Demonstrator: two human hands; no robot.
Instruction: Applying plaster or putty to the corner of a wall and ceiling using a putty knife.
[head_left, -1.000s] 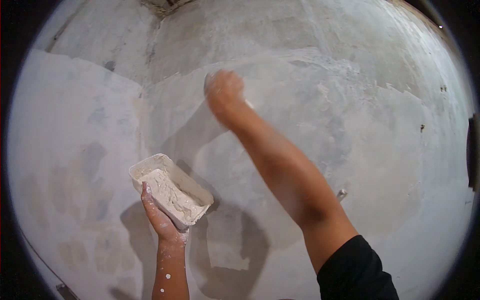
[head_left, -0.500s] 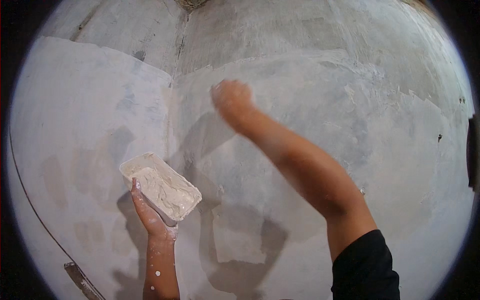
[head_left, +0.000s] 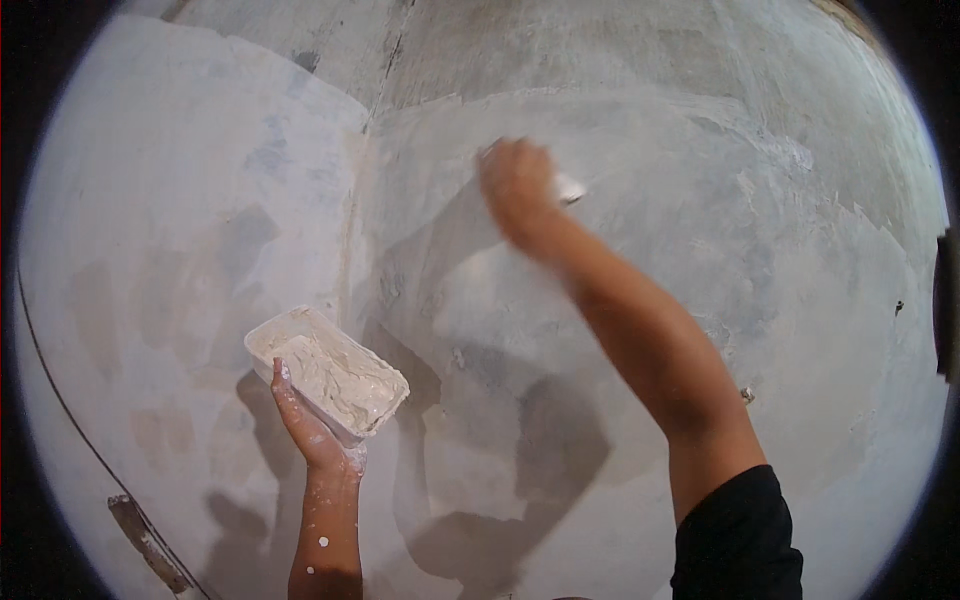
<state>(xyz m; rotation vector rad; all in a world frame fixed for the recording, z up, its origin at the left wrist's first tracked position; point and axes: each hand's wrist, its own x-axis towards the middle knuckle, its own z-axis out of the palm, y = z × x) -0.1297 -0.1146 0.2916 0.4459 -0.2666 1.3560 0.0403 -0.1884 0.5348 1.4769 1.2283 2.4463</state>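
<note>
On my left palm rests a white rectangular plastic tub (head_left: 265, 338), tilted and filled with creamy off-white putty (head_left: 340, 380). My left hand (head_left: 308, 425) supports it from below, thumb over the near side; putty smears mark the fingers and wrist. Higher up and to the right, my right hand (head_left: 518, 190) is closed at the wall, slightly blurred. A white-ended tool (head_left: 570, 188) sticks out from its right side; the rest of the tool is hidden by the hand. The wall (head_left: 640, 240) before it carries a patchy pale coat.
An inside corner (head_left: 352, 240) runs down between the left wall (head_left: 150, 210) and the wall ahead. Bare grey plaster (head_left: 600, 50) shows above the coated area. A dark cable (head_left: 75, 425) hangs at the left, beside a narrow worn strip (head_left: 150, 545). A dark object (head_left: 943, 305) stands at the right edge.
My right hand has moved right and a little upward in the picture, and the tool's white end now shows. The view has shifted slightly; my left hand still holds the tub.
</note>
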